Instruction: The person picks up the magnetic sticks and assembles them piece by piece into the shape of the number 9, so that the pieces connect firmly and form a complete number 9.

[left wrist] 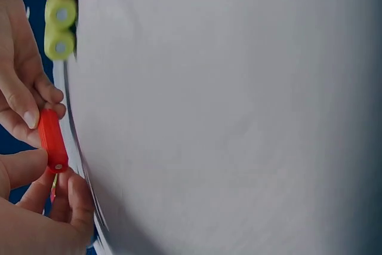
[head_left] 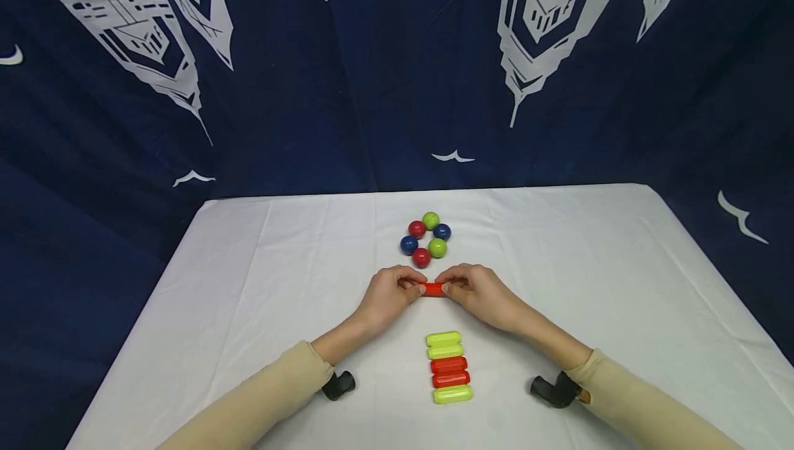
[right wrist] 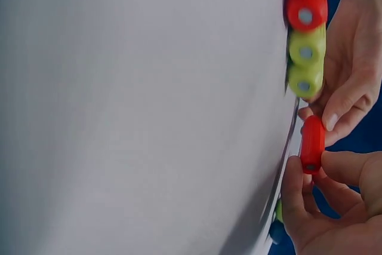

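A short red rod (head_left: 433,290) lies crosswise between both hands, near the middle of the table. My left hand (head_left: 389,293) pinches its left end between thumb and fingers, and my right hand (head_left: 484,291) pinches the right end the same way. In the left wrist view the red rod (left wrist: 54,138) shows a small metallic dot on its end face. The right wrist view shows thumbs and fingertips at both ends of the rod (right wrist: 312,144). Just beyond the hands, red, blue and green balls (head_left: 421,258) form a ring on the cloth.
Nearer the body, several rods lie side by side in a column: two green rods (head_left: 444,345), two red rods (head_left: 450,372), then one green rod (head_left: 453,394). A white cloth (head_left: 298,257) covers the table. Behind its far edge hangs a dark blue patterned curtain (head_left: 360,91).
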Available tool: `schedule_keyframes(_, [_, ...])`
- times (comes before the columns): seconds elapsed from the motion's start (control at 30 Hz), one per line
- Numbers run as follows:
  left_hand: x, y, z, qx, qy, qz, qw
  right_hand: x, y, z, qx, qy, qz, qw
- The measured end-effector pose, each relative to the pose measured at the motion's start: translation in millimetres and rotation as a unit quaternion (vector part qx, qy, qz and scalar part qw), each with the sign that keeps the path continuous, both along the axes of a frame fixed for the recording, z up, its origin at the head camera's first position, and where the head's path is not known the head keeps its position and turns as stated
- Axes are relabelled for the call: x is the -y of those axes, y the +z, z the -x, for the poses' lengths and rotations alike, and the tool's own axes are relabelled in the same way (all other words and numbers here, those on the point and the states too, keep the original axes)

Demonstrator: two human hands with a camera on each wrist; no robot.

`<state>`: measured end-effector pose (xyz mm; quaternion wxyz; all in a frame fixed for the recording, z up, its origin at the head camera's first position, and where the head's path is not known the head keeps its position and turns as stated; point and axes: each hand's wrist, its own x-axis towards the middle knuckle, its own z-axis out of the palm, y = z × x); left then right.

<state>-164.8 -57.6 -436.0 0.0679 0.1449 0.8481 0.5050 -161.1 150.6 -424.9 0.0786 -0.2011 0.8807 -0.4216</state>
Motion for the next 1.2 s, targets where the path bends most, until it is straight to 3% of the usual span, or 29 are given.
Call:
schedule_keyframes(0.13, [0.7,-1.1,8.4,0.0,0.015,0.001,0.9999,3,-0.5,10.1,-0.006,0.002,0.002,1.0])
schedule_keyframes(0.47, [4.6,-3.7,20.4,-0.013,0.003,0.031,0.9994,10,-3.2,20.8,0.001,0.007,-0.01,0.9999])
schedule_keyframes(0.7, [4.1,-4.3,22.5,-0.01,0.003,0.034,0.9994,6,0.3,24.2,-0.006,-0.038,0.007,0.9992])
schedule_keyframes(0.87, [3.5,-5.2,22.6,-0.001,0.009,0.03,0.9995,1,5.2,32.5,-0.056,-0.081,0.012,0.9951])
schedule_keyframes(1.0, [3.8,-4.6,22.1,0.007,0.012,0.026,0.9996,1,6.2,40.4,-0.09,-0.072,-0.005,0.9933])
schedule_keyframes(1.2, [3.6,-4.0,22.6,0.01,0.01,0.019,0.9997,3,2.1,48.9,-0.069,-0.06,-0.027,0.9955])
